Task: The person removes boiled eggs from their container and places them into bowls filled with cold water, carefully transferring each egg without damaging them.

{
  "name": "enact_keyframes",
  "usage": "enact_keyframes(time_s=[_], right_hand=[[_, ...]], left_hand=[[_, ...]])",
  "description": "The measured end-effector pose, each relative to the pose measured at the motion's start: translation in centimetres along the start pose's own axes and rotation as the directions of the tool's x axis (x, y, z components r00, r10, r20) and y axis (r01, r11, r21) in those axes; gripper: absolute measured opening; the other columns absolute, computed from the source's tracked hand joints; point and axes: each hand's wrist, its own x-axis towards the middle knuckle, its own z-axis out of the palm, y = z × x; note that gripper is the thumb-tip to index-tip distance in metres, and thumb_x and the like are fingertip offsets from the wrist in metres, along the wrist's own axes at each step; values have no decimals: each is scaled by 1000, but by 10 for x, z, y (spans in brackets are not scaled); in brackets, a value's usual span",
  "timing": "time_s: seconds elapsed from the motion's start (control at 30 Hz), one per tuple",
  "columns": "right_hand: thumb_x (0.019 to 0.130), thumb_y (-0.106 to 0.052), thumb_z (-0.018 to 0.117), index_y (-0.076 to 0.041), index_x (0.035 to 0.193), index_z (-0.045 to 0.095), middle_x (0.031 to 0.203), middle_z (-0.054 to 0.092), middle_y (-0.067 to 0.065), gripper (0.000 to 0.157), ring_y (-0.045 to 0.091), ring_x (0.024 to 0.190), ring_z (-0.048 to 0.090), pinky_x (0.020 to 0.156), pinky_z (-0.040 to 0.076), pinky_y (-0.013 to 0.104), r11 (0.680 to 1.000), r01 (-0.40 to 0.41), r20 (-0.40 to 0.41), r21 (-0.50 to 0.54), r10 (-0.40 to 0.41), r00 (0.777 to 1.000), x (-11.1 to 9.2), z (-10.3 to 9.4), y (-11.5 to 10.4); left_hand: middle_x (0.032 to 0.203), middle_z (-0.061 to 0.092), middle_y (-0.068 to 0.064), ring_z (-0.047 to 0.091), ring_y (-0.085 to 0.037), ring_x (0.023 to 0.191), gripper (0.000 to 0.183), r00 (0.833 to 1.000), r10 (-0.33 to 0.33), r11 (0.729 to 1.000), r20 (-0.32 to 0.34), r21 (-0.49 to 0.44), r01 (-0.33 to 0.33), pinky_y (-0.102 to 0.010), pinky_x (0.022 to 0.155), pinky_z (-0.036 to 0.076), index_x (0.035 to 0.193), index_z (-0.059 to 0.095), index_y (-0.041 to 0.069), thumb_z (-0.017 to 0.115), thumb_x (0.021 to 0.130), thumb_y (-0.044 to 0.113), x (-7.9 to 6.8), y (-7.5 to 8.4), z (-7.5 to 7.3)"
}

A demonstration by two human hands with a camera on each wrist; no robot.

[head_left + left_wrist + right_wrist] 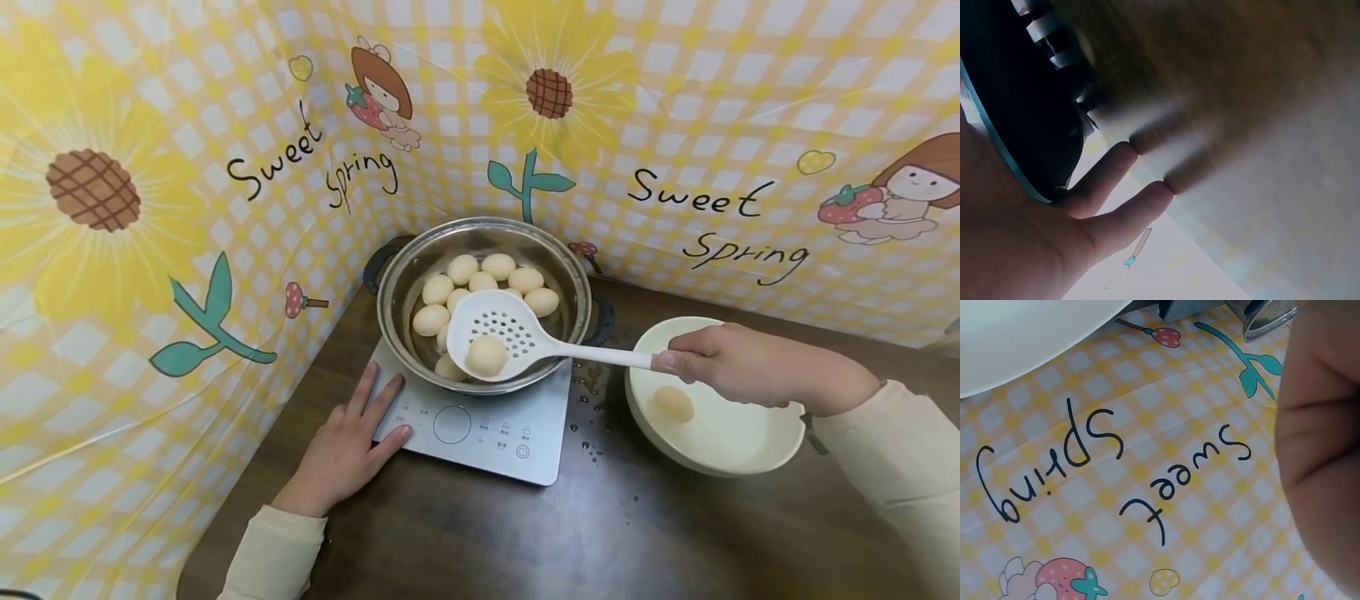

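White perforated plastic skimmer (538,342) cradles a pale oval egg (487,357) over a round steel pot (480,237), right hand (731,360) clasping the skimmer's handle (603,355), left hand (341,450) spread on a flat silver cooktop (465,458). Probably light and stiff, it steers best by that handle.

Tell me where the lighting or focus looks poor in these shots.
Head view: mostly sharp, with soft glare on the tabletop; left wrist view: left hand shadowed, underside of the induction cooker nearly black, backdrop washed out pale; right wrist view: backdrop clear, but the right hand dark and somewhat soft.
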Motion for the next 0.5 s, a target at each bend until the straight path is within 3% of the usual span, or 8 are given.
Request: enact_keyframes(time_s=[0.27,0.5], right_hand=[[109,-32,48,-11,88,59,62,35,-3,31,10,44,25,40,22,25,985,-27,47,172,20,999,-8,3,8],[109,-31,50,-7,86,56,64,29,-3,34,10,50,23,45,23,26,964,-2,0,268,2,1000,-23,4,17]], left_hand=[[168,8,-17,53,-54,112,71,1000,4,1000,-2,-2,-4,-68,83,45,161,32,16,55,103,49,0,2,-1],[168,7,-16,53,-53,112,71,1000,0,1000,2,5,0,-67,83,45,161,32,16,55,103,49,0,1,0]])
